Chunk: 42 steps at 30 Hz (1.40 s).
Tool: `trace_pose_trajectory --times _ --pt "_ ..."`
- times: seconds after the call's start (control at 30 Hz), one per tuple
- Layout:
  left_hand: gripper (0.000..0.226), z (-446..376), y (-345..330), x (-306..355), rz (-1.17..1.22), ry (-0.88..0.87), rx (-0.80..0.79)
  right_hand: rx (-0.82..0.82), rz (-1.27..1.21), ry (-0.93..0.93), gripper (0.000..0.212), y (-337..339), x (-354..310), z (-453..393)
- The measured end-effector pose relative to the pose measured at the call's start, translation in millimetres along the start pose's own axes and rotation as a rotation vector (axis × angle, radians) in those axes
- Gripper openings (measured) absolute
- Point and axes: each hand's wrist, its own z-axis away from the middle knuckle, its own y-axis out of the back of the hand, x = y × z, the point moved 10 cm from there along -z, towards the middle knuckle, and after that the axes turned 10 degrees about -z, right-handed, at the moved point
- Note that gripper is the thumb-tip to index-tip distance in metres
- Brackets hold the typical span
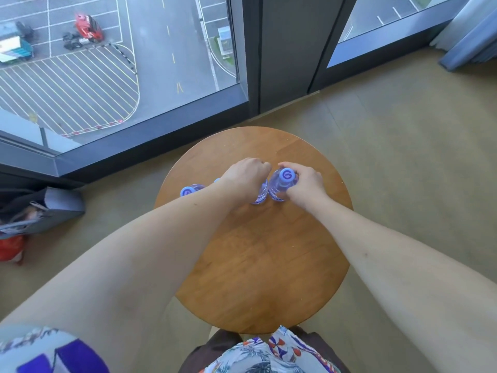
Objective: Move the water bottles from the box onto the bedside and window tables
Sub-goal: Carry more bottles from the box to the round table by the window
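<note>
Two bare hands are extended over a round wooden desk (258, 251) set beside a floor-length window (107, 63). The left hand (246, 176) is closed over the top of a clear water bottle (261, 196), whose lower body shows just below the knuckles; its cap is hidden by the palm. The right hand (304, 187) is wrapped around the neck of a second bottle (281, 184), whose blue cap (286, 175) is exposed between thumb and fingers. Both bottles stand upright on the desk, touching or nearly touching, directly between the two hands. Behind the left wrist, two further blue-capped bottles (188, 191) are partly seen on the desk's left edge. A grey bag (48, 211) lies on the floor well to the left of the left forearm.
</note>
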Motion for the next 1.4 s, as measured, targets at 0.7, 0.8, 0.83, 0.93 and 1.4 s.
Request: trace_pose_trajectory --times 0.7,0.8,0.83,0.93,1.4 --pt "0.053 67 73 -24 0.013 0.182 0.072 -0.024 0.159 0.142 0.093 31 -78 57" --pt "0.050 84 102 -23 0.013 0.214 0.118 -0.005 0.198 0.213 0.093 42 -109 77" --pt "0.047 89 111 -21 0.015 0.215 0.137 0.005 0.211 0.234 0.093 46 -118 85" --pt "0.046 105 138 -14 0.013 0.204 0.199 0.046 0.238 0.268 0.094 59 -140 110" --pt "0.060 153 249 119 -0.152 -0.273 0.417 0.567 0.316 0.175 0.099 169 -153 280"
